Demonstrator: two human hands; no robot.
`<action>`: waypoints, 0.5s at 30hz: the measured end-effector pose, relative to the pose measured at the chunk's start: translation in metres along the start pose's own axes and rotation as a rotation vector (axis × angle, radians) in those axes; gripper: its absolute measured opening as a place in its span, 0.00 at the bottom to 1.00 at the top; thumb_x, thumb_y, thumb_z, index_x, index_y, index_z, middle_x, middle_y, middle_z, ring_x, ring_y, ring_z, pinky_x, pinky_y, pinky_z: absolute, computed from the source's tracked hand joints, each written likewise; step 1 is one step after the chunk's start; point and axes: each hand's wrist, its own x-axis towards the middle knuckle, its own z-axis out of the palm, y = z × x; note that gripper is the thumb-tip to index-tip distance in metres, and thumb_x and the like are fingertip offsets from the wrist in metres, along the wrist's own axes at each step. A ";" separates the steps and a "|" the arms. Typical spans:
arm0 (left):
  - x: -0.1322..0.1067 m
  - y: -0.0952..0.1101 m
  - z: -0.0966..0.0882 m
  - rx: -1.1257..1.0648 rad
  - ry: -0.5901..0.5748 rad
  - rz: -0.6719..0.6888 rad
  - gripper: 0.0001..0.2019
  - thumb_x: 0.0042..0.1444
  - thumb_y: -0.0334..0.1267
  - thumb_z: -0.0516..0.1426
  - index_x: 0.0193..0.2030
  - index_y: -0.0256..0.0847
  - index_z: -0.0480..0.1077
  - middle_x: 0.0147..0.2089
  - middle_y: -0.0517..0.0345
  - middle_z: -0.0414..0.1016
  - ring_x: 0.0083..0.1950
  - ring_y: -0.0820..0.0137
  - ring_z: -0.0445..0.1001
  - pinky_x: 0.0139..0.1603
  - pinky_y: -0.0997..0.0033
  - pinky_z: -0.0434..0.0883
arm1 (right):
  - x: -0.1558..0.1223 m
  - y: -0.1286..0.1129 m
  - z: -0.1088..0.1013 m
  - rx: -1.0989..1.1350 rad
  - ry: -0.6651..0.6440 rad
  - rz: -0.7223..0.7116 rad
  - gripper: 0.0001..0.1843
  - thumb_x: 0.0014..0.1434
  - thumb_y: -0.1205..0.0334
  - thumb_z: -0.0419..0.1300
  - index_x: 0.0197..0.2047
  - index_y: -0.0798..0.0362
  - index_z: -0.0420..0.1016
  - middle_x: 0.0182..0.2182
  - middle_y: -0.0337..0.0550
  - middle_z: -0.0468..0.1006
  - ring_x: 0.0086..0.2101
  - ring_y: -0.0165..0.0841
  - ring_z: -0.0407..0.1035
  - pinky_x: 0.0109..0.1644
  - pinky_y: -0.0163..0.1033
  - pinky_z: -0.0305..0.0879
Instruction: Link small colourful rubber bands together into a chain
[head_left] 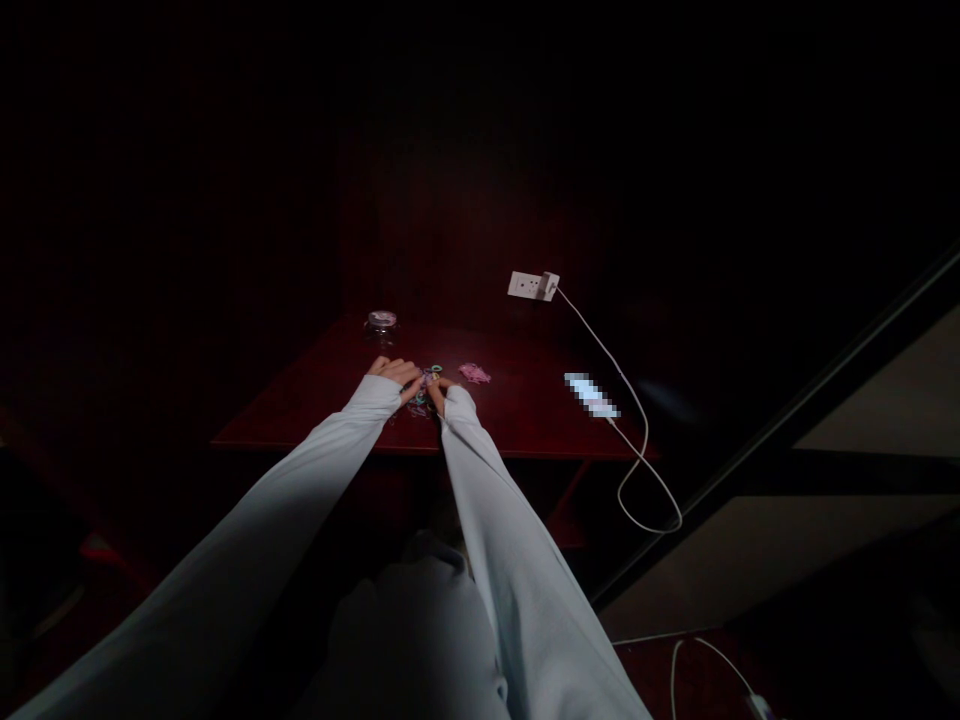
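A small heap of multicoloured elastic bands (420, 408) lies on the dark red table, purple, green and yellow among them. From the left, my left hand (396, 372) reaches over the heap, its fingers drawn together at the bands. Opposite it, my right hand (441, 390) has its fingertips pinched close to the left fingertips. What either hand holds is too small and dim to make out. Just right of my hands sits a separate pile of pink bands (474, 373). Behind my left hand stands a clear jar (382, 322) with a pale top.
On the table's right side lies a lit phone (592, 396), its screen pixelated. Its white cable (616, 366) runs up to a charger in the wall socket (532, 286) and loops past the table edge. The table (300, 425) is dimly lit; its surroundings are dark.
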 end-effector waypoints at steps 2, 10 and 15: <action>0.000 0.000 -0.001 0.002 -0.016 -0.006 0.13 0.73 0.39 0.54 0.39 0.44 0.78 0.40 0.52 0.83 0.45 0.60 0.77 0.48 0.57 0.63 | 0.000 0.001 -0.001 0.001 0.000 0.002 0.13 0.71 0.52 0.62 0.38 0.45 0.85 0.36 0.38 0.87 0.43 0.36 0.78 0.53 0.37 0.72; 0.001 -0.001 -0.004 0.002 -0.045 -0.047 0.13 0.72 0.40 0.54 0.39 0.44 0.78 0.40 0.51 0.83 0.45 0.59 0.77 0.49 0.56 0.64 | 0.001 0.006 0.004 0.047 0.021 -0.017 0.19 0.74 0.48 0.57 0.37 0.46 0.83 0.30 0.36 0.82 0.35 0.33 0.74 0.45 0.34 0.69; 0.001 0.008 -0.008 -0.001 -0.012 -0.151 0.11 0.70 0.40 0.54 0.40 0.45 0.77 0.45 0.50 0.85 0.49 0.55 0.76 0.53 0.53 0.67 | 0.008 0.011 0.002 -0.032 0.258 0.129 0.20 0.74 0.51 0.56 0.34 0.48 0.82 0.40 0.44 0.84 0.49 0.40 0.74 0.59 0.44 0.68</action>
